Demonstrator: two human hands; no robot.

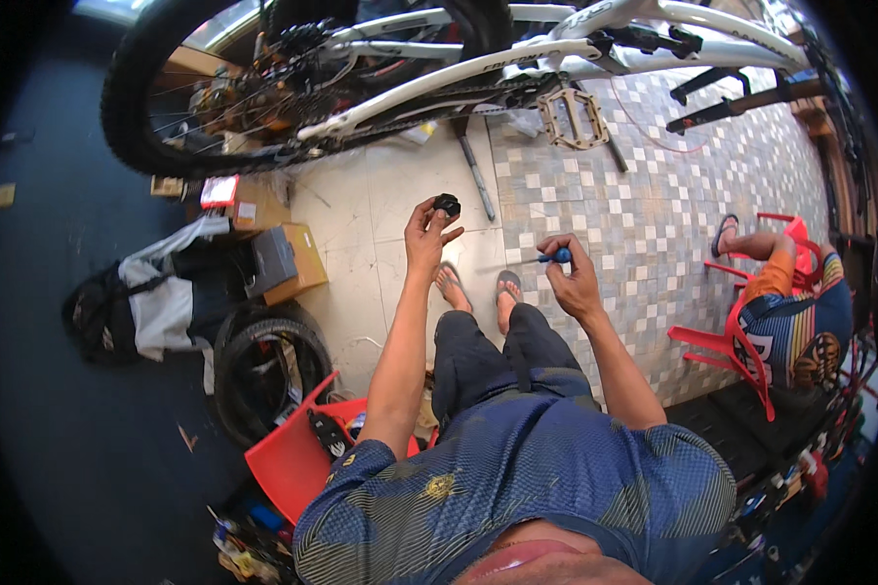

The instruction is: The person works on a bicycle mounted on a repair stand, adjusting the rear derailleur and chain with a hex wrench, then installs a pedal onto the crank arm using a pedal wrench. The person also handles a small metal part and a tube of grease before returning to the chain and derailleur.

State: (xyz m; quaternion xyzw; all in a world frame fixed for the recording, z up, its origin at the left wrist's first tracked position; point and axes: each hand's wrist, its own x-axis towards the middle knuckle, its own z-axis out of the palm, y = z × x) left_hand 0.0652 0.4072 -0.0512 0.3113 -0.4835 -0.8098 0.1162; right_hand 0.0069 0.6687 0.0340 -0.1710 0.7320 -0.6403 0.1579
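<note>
In my left hand (425, 239) I pinch a small black part (447, 205), held up between thumb and fingers; its exact kind is too small to make out. My right hand (574, 278) is closed round the blue handle of a screwdriver (556, 256). The thin shaft points left, toward my left hand, and the two hands are apart. Beyond them a white mountain bike (439, 93) hangs across the far side, with a bronze-coloured flat pedal (573, 119) facing me.
Cardboard boxes (298, 263), a bag (107, 317) and loose tyres (268, 366) lie to the left. A red plastic chair (288, 463) stands close by my left arm. On the right a person (800, 317) sits on another red chair (722, 341). A dark stand leg (476, 171) reaches the floor ahead.
</note>
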